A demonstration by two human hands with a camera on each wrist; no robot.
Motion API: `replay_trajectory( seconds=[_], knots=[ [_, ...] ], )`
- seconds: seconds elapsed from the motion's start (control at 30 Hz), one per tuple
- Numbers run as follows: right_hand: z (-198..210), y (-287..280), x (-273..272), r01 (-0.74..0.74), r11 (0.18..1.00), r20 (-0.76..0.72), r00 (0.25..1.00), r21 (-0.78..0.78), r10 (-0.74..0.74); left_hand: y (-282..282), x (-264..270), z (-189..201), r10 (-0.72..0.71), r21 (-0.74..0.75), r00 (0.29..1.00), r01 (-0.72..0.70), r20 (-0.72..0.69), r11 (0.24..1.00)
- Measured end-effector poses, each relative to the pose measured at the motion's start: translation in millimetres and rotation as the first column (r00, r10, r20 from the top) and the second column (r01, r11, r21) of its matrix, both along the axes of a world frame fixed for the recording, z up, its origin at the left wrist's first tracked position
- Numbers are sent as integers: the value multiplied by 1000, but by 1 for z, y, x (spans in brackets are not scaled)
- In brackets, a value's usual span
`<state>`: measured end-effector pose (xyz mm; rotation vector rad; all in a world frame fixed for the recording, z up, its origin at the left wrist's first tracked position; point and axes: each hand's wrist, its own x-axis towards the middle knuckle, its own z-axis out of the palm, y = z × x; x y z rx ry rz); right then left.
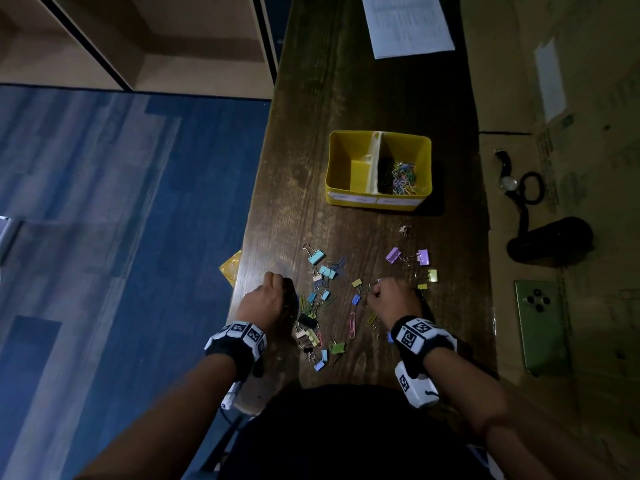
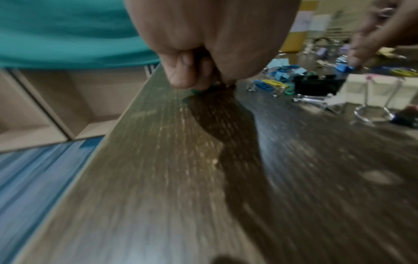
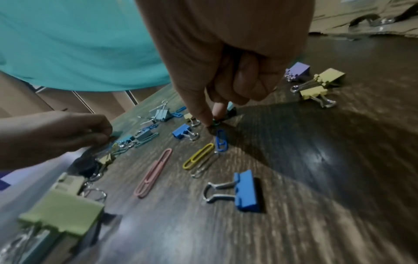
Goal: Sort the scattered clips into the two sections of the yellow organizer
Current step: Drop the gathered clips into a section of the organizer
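Observation:
The yellow organizer (image 1: 346,150) stands mid-table; its left section shows nothing inside and its right section holds a heap of coloured paper clips (image 1: 401,178). Binder clips and paper clips (image 1: 322,299) lie scattered in front of me. At the table's left edge, my left hand (image 2: 201,87) pinches a green paper clip (image 2: 194,92) against the wood. My right hand (image 3: 213,121) pinches a small dark green clip (image 3: 216,122) between thumb and forefinger, its other fingers curled. Beside it lie a blue paper clip (image 3: 221,141), a yellow one (image 3: 199,158) and a pink one (image 3: 153,173).
A printed sheet (image 1: 407,24) lies at the far end of the table (image 1: 311,116). On the cardboard (image 1: 588,98) to the right sit a wristwatch (image 1: 507,178), a black case (image 1: 550,240) and a green phone (image 1: 542,327). The floor drops off at the left.

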<state>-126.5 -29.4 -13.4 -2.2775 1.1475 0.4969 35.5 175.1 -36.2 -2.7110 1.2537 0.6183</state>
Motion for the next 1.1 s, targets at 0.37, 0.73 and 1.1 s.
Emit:
replay_trajectory(
  seconds=[0.37, 0.73, 1.1],
  knots=[
    [4, 5, -14, -653, 735, -232, 755, -180, 614, -22, 19, 20, 237, -136, 922, -289, -308, 948],
    [58, -111, 59, 337, 815, 387, 752, 471, -534, -191, 52, 80, -4, -423, 909, -191, -417, 886],
    [85, -178, 97, 375, 822, 381, 750, 428, -540, -301, 62, 86, 43, -288, 791, -272, -610, 918]
  ],
)
